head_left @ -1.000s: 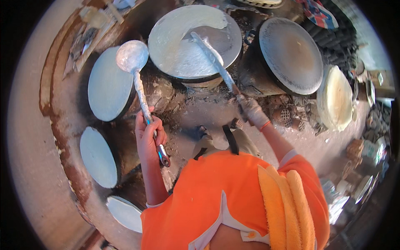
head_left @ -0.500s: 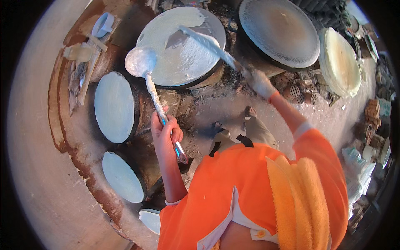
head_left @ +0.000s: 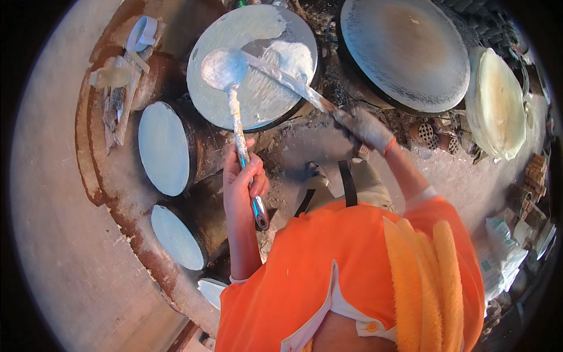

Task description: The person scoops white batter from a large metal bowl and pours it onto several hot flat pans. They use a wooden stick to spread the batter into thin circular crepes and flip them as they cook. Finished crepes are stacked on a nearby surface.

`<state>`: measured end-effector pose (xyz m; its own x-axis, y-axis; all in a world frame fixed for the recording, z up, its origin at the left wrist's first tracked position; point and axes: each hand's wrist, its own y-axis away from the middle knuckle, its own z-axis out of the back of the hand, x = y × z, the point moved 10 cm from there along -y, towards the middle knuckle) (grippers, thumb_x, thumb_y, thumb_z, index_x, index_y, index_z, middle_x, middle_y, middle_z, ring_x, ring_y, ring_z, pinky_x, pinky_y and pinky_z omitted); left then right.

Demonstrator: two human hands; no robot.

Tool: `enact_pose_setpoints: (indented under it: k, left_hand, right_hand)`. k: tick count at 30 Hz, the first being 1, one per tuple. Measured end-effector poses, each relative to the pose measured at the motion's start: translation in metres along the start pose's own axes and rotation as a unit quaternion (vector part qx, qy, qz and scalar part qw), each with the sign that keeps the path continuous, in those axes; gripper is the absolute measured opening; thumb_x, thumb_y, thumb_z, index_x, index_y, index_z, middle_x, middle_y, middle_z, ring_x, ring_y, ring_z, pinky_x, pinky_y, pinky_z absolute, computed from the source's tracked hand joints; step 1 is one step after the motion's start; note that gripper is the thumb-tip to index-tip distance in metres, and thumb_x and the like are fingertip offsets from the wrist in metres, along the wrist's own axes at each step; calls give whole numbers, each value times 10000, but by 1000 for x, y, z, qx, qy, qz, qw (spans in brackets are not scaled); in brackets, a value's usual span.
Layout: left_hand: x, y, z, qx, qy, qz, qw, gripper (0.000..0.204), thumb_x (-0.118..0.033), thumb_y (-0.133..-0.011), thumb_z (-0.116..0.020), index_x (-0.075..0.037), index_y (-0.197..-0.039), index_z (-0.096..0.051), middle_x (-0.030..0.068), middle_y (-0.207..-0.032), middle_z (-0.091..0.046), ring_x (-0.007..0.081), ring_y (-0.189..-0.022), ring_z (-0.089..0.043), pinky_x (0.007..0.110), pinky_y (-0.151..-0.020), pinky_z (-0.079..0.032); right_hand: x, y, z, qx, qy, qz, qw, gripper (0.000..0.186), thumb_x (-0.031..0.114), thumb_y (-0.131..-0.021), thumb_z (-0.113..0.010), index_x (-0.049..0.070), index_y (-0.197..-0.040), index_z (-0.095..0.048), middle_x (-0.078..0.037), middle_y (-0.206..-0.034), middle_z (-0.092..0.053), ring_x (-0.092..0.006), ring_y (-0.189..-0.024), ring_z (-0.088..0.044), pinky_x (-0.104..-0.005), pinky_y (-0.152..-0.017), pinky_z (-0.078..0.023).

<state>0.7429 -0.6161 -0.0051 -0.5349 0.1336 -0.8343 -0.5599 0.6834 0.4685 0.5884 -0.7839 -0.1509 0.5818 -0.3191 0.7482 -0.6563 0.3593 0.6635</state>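
Left hand (head_left: 243, 179) fisted round ladle (head_left: 226, 69) handle; right hand (head_left: 366, 126) clamps spreader (head_left: 287, 79) over griddle (head_left: 205, 88).

Bright, warm daylight falls from above, with glare on the pale batter of the near griddle (head_left: 252, 64) and the ladle (head_left: 226, 67). Short, soft shadows pool beneath the pots. Fisheye curvature bends all edges; a black vignette rings the frame, where detail softens.

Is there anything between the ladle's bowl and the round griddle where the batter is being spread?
Nothing visible. The left hand holds the ladle with its bowl right over the griddle. The right hand holds a flat spreader across the white batter beside the bowl, not under it.
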Motion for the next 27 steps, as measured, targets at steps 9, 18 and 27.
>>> enact_pose_setpoints:
  k: [9,18,27]
  left_hand:
    - [-21,-68,23,107,35,57,992,233,-119,-923,-406,-46,-1142,-436,23,-685,-443,44,-389,-313,203,-375,-290]
    - [-25,-86,55,192,86,93,973,227,-151,-952,-356,-46,-1139,-431,32,-710,-458,42,-376,-300,199,-364,-284]
    - [-47,-51,81,150,93,-2,984,247,-113,-931,-393,-70,-1167,-453,19,-710,-449,25,-365,-289,182,-333,-278]
  right_hand:
    - [128,-80,37,-418,421,102,799,341,320,-845,-487,28,-1003,-560,-174,-870,-630,-330,-813,-630,-426,-658,-511]
    - [100,-40,15,-353,548,-47,756,379,190,-835,-502,151,-1212,-504,-89,-1239,-492,-292,-889,-620,-374,-648,-535]
    - [36,-56,7,-342,341,92,871,425,298,-894,-470,173,-1297,-415,-91,-1080,-594,-259,-895,-595,-333,-743,-477]
